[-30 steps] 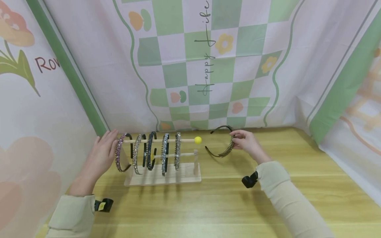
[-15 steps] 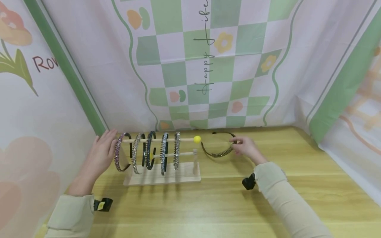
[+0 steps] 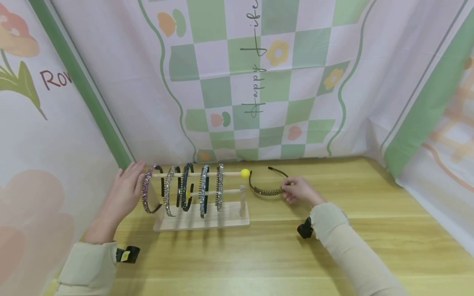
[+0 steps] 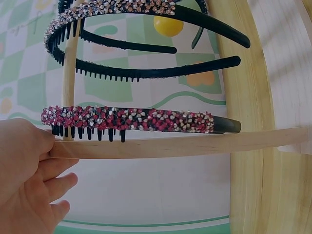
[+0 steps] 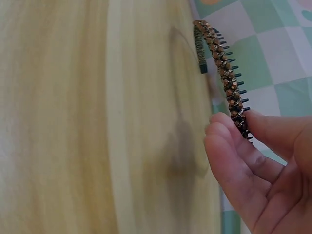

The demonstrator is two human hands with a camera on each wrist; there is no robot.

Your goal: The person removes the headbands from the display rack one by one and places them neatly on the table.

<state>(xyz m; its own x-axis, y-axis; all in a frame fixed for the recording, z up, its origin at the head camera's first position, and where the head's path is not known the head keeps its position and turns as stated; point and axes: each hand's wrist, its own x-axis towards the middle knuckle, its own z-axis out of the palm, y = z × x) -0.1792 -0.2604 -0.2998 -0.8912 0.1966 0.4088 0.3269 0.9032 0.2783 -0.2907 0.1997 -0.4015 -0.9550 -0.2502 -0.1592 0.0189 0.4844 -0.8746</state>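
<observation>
On a wooden headband stand (image 3: 229,221) hang several sparkly toothed headbands, strung along its upper rod. My left hand (image 3: 126,190) holds the stand's left upright (image 4: 146,149) near its top, with thumb and fingers on either side in the left wrist view. Nearest that hand is a pink-and-silver headband (image 4: 131,118). My right hand (image 3: 300,190) pinches a bronze beaded headband (image 5: 226,73) between thumb and fingers. In the head view this headband curves to the right of the rod's yellow end ball (image 3: 245,173), its open ends pointing away from me.
A second, lower rod (image 3: 231,192) runs along the stand beneath the upper one. Patterned cloth (image 3: 277,86) hangs behind the wooden table (image 3: 274,255) and at both sides. A small black camera sits on each wrist.
My right hand has turned the bronze headband, so its open ends swing from pointing left to pointing toward the back. The hand has shifted slightly down. My left hand stays on the stand.
</observation>
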